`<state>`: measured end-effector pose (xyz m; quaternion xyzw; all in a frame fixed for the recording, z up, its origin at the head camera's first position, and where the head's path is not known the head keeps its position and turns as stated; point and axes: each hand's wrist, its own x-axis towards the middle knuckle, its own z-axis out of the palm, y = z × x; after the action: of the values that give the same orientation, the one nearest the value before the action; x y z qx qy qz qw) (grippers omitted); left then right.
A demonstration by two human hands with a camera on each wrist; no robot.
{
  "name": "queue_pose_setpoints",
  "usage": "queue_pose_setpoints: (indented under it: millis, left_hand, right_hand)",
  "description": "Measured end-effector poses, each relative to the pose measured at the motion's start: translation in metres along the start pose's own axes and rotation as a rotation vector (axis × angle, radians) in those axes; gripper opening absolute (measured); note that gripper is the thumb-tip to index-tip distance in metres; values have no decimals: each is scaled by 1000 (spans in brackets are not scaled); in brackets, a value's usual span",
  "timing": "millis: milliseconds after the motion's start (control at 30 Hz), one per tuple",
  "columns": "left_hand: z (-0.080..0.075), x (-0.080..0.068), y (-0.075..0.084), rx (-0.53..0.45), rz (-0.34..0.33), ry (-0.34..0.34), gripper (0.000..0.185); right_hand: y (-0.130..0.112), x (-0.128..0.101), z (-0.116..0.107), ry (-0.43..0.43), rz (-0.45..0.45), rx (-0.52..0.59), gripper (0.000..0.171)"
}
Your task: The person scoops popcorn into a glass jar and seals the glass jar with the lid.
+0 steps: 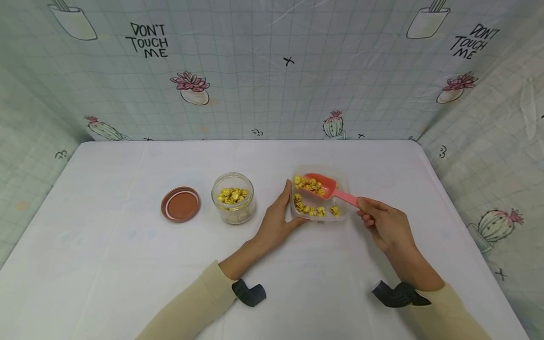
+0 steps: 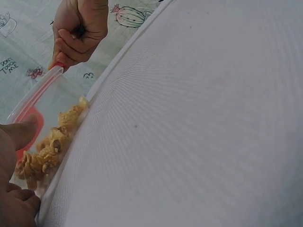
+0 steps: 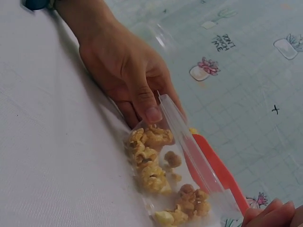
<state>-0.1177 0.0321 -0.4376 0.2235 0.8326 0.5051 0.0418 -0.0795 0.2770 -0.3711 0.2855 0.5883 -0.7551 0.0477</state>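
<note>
In the head view a clear plastic container [image 1: 342, 184] with popcorn [image 1: 312, 210] in it stands right of the table's middle. My left hand [image 1: 276, 222] holds its near left corner, thumb along the front wall and fingers on the left side. My right hand [image 1: 388, 224] grips the handle of a pink scoop [image 1: 330, 187], whose bowl reaches into the container with popcorn in it. In the right wrist view, the left thumb [image 3: 150, 111] lies against the clear wall. The left wrist view shows the right fingers [image 2: 71, 49] curled at the handle, beyond the container.
Left of the container stands an open glass jar [image 1: 233, 215] partly filled with popcorn. A brown round lid [image 1: 180, 204] lies on the white table [image 1: 127, 264] further left. Printed cloth [image 1: 250, 71] hangs behind the table and at its sides.
</note>
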Motion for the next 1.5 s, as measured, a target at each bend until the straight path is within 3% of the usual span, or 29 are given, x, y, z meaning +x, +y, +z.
queue_pose_setpoints:
  millis: [267, 567, 733, 967, 1100, 1233, 1400, 1500]
  left_hand:
    - [0, 0, 1, -5, -8, 1, 98]
    - [-4, -5, 3, -28, -36, 12, 98]
    - [-12, -14, 9, -66, -59, 48, 95]
    - [-27, -39, 25, -132, -11, 51, 91]
    - [-40, -55, 35, -194, 83, 93, 87]
    - [-57, -65, 40, -262, 273, 171, 82]
    - [-86, -70, 30, -324, 519, 337, 68]
    - [-103, -69, 21, -310, 559, 436, 70]
  right_hand:
    - [-2, 1, -8, -69, 13, 91, 9]
    - [-10, -6, -11, -143, -43, 133, 11]
    - [-17, -11, -9, -205, -81, 136, 7]
    - [-26, -19, -4, -283, -114, 167, 6]
    - [-30, -22, 2, -337, -130, 148, 7]
    - [-35, -25, 11, -359, -121, 119, 9]
    - [-39, -27, 27, -347, -93, 79, 18]
    - [-42, -28, 36, -344, -91, 57, 20]
